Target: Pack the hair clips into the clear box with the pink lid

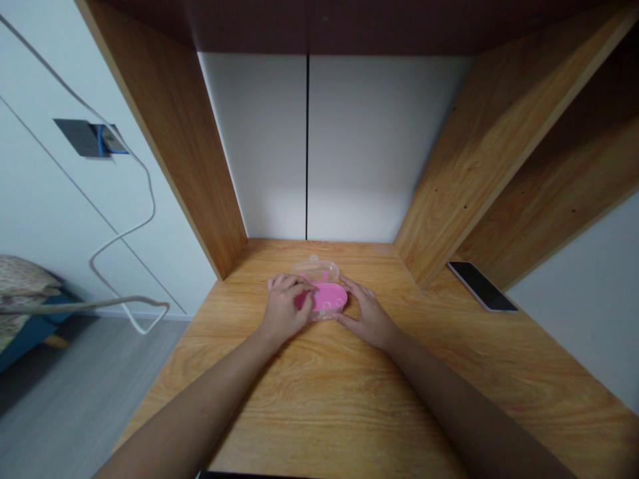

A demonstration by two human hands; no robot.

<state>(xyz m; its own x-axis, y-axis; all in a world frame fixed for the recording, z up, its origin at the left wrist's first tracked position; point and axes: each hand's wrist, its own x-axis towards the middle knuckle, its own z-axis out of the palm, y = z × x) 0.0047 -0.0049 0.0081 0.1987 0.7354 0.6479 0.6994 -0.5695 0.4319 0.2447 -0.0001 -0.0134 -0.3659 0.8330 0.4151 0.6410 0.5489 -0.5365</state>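
Observation:
A small oval plastic case [331, 297] with a pink inside lies on the wooden tabletop in front of me. Its clear lid [313, 269] is folded back on the far side, with two small pink strips by the hinge. My left hand [288, 303] is over the left end of the case, fingers bent and thumb close to the index finger. Whatever is between those fingertips is too small or hidden to name. Around the right end of the case, my right hand [367, 313] has its thumb at the near edge and its fingers along the far side.
A dark-screened phone [482, 286] lies on the tabletop [319, 412] to the right. Wooden side panels [170, 126] and a white back panel [354, 146] enclose the far side. A white cable [150, 186] hangs at the left beside an open wall socket [107, 138].

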